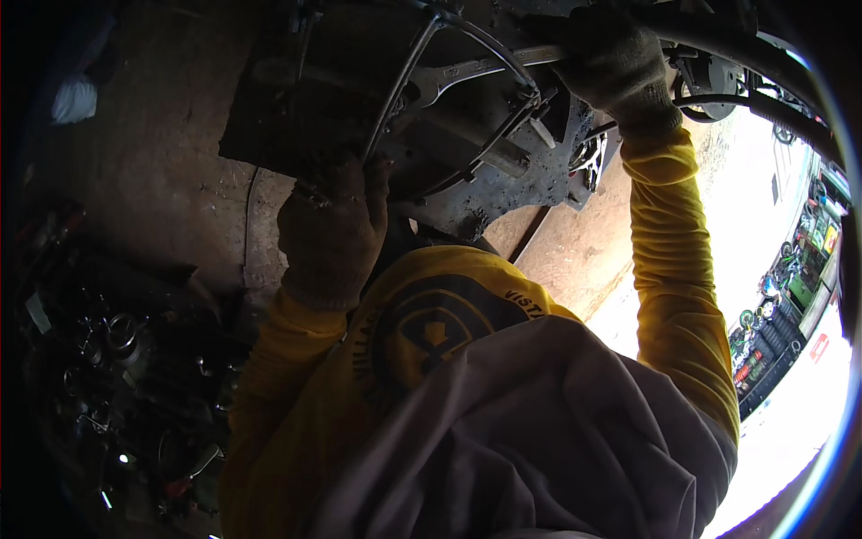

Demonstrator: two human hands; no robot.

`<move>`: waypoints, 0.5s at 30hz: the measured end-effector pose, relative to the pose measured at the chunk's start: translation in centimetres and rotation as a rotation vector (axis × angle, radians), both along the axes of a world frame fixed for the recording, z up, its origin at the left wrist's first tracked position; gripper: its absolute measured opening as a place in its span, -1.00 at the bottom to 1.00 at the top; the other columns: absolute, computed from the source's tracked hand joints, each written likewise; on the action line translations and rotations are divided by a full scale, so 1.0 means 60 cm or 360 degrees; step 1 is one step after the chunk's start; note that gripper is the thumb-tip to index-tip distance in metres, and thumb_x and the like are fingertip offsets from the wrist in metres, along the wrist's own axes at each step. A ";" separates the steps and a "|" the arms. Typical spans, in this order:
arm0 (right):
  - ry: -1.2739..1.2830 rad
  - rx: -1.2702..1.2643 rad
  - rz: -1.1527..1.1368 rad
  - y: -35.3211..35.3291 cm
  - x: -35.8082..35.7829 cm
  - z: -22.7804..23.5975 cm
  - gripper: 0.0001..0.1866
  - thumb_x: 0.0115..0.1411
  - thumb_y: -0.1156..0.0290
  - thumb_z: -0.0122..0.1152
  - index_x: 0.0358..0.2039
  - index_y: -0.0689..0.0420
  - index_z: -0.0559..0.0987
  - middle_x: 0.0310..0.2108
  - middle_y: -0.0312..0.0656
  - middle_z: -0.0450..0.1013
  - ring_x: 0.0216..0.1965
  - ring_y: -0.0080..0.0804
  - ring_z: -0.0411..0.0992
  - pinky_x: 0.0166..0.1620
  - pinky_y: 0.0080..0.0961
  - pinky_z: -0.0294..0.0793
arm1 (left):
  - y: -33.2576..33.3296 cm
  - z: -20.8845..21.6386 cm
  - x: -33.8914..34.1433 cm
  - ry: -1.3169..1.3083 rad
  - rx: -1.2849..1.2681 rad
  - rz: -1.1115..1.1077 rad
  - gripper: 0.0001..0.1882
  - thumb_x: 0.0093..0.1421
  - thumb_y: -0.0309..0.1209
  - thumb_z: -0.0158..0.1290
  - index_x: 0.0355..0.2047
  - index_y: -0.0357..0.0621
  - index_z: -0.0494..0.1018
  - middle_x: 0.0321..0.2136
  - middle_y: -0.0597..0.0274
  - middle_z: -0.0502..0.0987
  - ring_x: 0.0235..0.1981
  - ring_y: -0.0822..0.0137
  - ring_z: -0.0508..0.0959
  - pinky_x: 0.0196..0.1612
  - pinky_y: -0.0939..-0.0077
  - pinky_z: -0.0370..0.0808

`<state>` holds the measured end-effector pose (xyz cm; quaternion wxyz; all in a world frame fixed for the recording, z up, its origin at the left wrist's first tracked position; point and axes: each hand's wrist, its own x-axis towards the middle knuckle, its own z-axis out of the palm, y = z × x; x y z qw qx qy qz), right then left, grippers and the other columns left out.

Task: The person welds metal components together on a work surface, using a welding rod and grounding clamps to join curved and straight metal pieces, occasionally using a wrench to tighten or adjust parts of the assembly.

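Note:
A long metal wrench (489,66) lies across the upper middle, its head at a fitting inside a round frame of curved metal bars (395,85). My right hand (615,67), in a dark knitted glove, is closed around the wrench's far right end. My left hand (332,234), also gloved, is closed at the lower left of the frame, where a curved bar runs between thumb and fingers. Shadow hides part of its fingertips. Behind the bars is a dark, dirty metal plate (530,193) with a shaft-like rod (485,148).
Thick dark tubes (745,40) arch at the upper right near my right hand. Many metal parts and tools (126,341) lie in shadow at the lower left. A white bundle (74,99) is on the brown floor (171,171). Bright daylight falls at the right, by shelves (777,332).

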<state>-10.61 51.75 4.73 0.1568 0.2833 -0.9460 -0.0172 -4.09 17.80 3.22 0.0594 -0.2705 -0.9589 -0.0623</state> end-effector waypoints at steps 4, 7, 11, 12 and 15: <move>-0.0199 -0.0037 -0.0048 -0.001 -0.007 -0.009 -0.69 0.00 0.28 0.46 -0.17 -0.15 0.74 -0.51 -0.30 0.55 -0.46 -0.30 0.56 -0.35 -0.35 0.59 | 0.003 0.007 0.006 0.0018 -0.0102 -0.0020 -0.64 0.38 -0.06 0.10 -0.23 -0.13 0.48 -0.52 0.17 0.54 -0.59 0.25 0.62 -0.57 0.43 0.59; -0.0169 -0.0120 -0.0004 -0.008 -0.015 -0.014 -0.68 0.04 0.30 0.46 -0.13 -0.17 0.75 -0.48 -0.29 0.57 -0.45 -0.32 0.57 -0.34 -0.41 0.62 | 0.006 0.004 0.004 -0.0109 0.0111 0.0066 -0.66 0.39 -0.08 0.10 -0.22 -0.12 0.49 -0.52 0.16 0.52 -0.55 0.21 0.62 -0.52 0.38 0.60; -0.0314 -0.0022 0.0049 -0.059 -0.033 0.002 -0.76 0.10 0.20 0.42 -0.17 -0.26 0.75 -0.39 -0.30 0.65 -0.39 -0.36 0.63 -0.31 -0.44 0.66 | 0.003 0.009 0.002 -0.0143 0.0268 0.0051 -0.68 0.34 -0.13 0.17 -0.12 -0.12 0.48 -0.48 0.24 0.59 -0.59 0.32 0.62 -0.58 0.45 0.62; -0.0357 0.0109 0.0070 -0.067 -0.038 0.010 -0.75 0.11 0.17 0.42 -0.15 -0.26 0.74 -0.37 -0.29 0.65 -0.37 -0.34 0.64 -0.28 -0.43 0.67 | 0.003 0.011 -0.001 -0.0142 0.0280 0.0050 -0.68 0.34 -0.13 0.17 -0.12 -0.12 0.48 -0.48 0.24 0.59 -0.59 0.32 0.62 -0.58 0.45 0.62; -0.0340 -0.0251 0.0313 -0.062 -0.090 -0.008 -0.76 0.06 0.38 0.45 -0.20 -0.04 0.75 -0.45 -0.29 0.57 -0.44 -0.31 0.56 -0.33 -0.42 0.62 | 0.002 0.012 -0.004 -0.0191 0.0289 0.0020 -0.69 0.33 -0.15 0.18 -0.13 -0.12 0.48 -0.49 0.26 0.58 -0.58 0.32 0.62 -0.56 0.46 0.61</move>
